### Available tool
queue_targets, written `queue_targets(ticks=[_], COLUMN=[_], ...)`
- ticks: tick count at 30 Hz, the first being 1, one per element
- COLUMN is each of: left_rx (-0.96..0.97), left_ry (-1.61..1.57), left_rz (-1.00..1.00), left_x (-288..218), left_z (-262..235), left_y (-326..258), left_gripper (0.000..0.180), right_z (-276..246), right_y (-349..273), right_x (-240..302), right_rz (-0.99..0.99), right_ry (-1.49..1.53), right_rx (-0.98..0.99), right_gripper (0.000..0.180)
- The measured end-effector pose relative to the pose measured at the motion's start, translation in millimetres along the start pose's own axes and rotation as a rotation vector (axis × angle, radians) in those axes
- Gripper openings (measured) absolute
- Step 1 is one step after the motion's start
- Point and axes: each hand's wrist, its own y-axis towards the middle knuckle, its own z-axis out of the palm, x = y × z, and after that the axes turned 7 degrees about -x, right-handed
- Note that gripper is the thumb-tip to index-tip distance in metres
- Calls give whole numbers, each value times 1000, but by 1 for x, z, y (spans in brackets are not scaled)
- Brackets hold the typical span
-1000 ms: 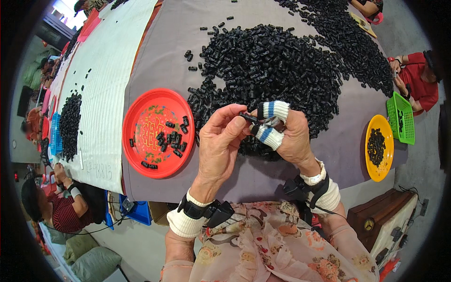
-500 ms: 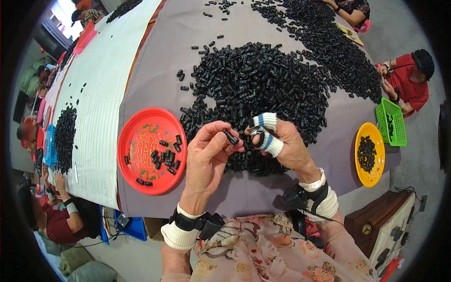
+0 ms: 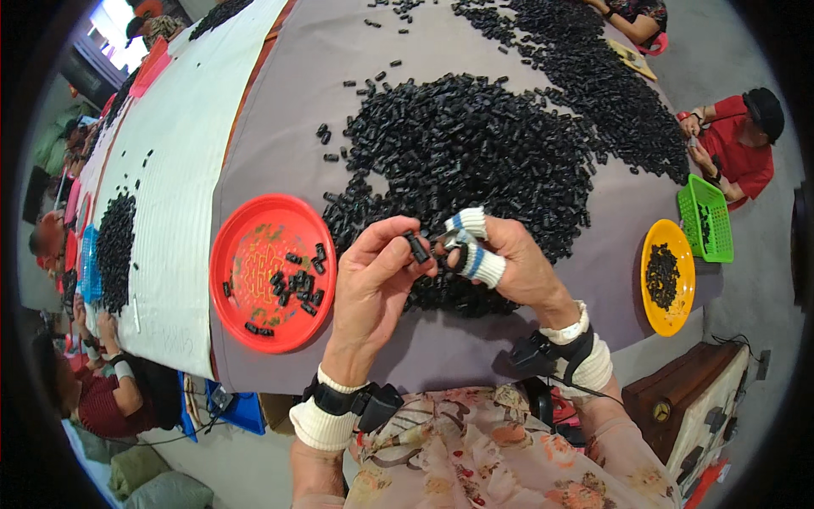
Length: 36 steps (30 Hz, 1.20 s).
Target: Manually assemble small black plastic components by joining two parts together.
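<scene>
One black piece (image 3: 417, 247) stood tilted in the left hand (image 3: 365, 288), whose thumb and fingers (image 3: 392, 227) pinched it above the near part of the dark pile (image 3: 466, 153). The right hand (image 3: 532, 267), with striped covers (image 3: 485, 266) on two digits, had its fingers closed around a small shiny tool (image 3: 453, 237), too small to make out in detail; its end was right by the piece, though whether they touched could not be told. The pile lay on the grey cloth of the bench (image 3: 280, 153), partly beneath the hands. To their left, a red plate (image 3: 231, 237) held loose black pieces, mostly toward its right side. Well apart on the right, a yellow plate (image 3: 668, 320) held small black bits, near a green basket (image 3: 721, 231). Beyond that basket sat a co-worker (image 3: 746, 170) in red.
</scene>
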Motion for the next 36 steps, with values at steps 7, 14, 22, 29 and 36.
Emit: queue_targets(ticks=[7,14,22,29,36], left_rx=[5,20,22,-21,-61], left_ry=[-12,6,50,58,116], left_rz=[-29,-31,-82,-80,-52], left_x=[-1,-2,-3,-1,1], left_z=[6,6,1,7,6], left_y=[-1,-2,-2,-4,-5], left_gripper=[21,21,19,19,18], right_z=[3,3,2,2,3], right_y=[7,13,13,11,11], right_x=[0,8,13,12,6], right_rz=[-160,-121,-115,-131,-205], right_ry=[-222,-369,-381,-407,-512], right_rx=[51,47,90,105,117], right_gripper=[39,44,43,42,42])
